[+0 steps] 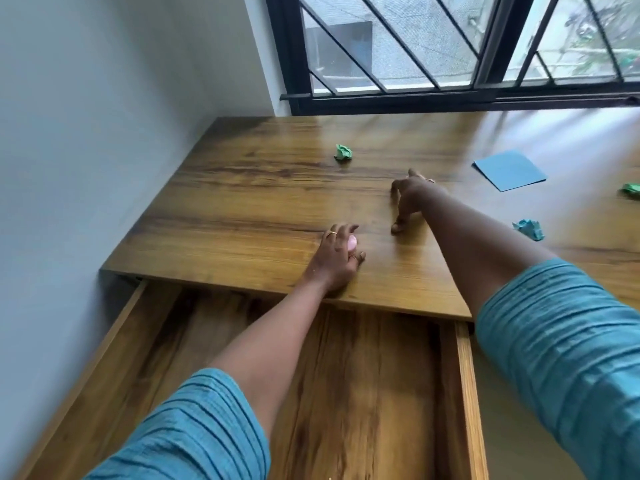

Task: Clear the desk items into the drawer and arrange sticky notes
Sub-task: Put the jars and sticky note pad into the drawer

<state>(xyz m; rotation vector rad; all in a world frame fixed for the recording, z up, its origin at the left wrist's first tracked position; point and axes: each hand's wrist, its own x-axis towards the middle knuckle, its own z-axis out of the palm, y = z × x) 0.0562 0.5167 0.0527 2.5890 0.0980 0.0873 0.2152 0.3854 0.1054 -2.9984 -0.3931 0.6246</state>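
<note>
My left hand (pixel 337 259) rests on the wooden desk (pixel 242 202) near its front edge, fingers curled round a small pink object (pixel 456 243) that is mostly hidden. My right hand (pixel 408 199) reaches further out over the desk, fingers spread and bent, tips touching the wood, holding nothing. A crumpled green paper ball (pixel 343 153) lies beyond both hands. A flat blue sticky note pad (pixel 509 170) lies to the right of my right hand. Below the desk edge the wooden drawer (pixel 465 393) stands pulled open, with nothing visible inside.
A crumpled teal paper ball (pixel 528 229) lies right of my right forearm. Another green ball (pixel 631 189) sits at the right frame edge. A grey wall (pixel 86 133) borders the desk on the left. A barred window (pixel 450 46) runs along the back.
</note>
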